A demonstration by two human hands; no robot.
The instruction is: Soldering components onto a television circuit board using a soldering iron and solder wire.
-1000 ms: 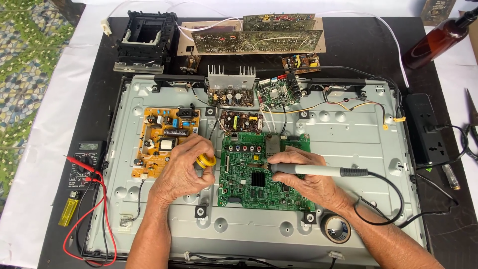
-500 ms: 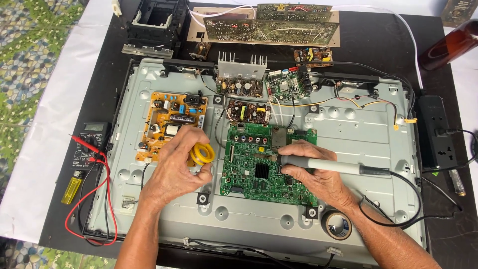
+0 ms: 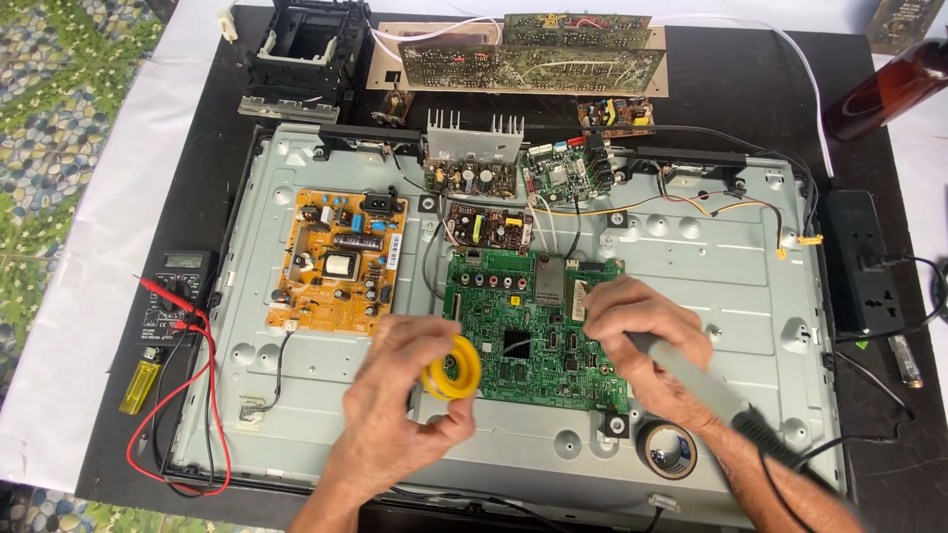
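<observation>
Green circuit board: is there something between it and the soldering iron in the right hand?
Nothing visible. The right hand holds the grey soldering iron directly over the green circuit board; its tip is hidden under the fingers. The left hand holds the yellow solder spool beside it.

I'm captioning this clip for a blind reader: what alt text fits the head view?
Two hands work over a green circuit board in an opened metal chassis: the left hand holds a yellow spool, the right hand grips a grey soldering iron. A multimeter lies left.
</observation>
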